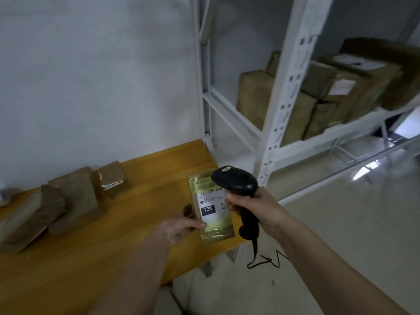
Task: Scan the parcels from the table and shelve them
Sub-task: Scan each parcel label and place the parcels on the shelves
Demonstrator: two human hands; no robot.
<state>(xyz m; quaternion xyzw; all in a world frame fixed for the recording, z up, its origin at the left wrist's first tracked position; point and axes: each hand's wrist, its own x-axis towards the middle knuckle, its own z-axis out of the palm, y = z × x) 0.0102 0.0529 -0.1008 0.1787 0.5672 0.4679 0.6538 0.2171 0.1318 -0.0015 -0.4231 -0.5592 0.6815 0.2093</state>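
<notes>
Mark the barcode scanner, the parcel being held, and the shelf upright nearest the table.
barcode scanner point(236, 179), head view, top of its black head.
held parcel point(210, 210), head view, black "220" patch on its label.
shelf upright point(285, 96), head view, perforated white front face.

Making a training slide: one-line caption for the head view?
Left hand holds a labelled parcel while right hand aims the scanner.

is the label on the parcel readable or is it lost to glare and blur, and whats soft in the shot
Head view: the label on the held parcel reads sharply, with mild sheen on its wrap; the shelved boxes are smeared by blur, and the wide lens bends the shelf upright.
</notes>
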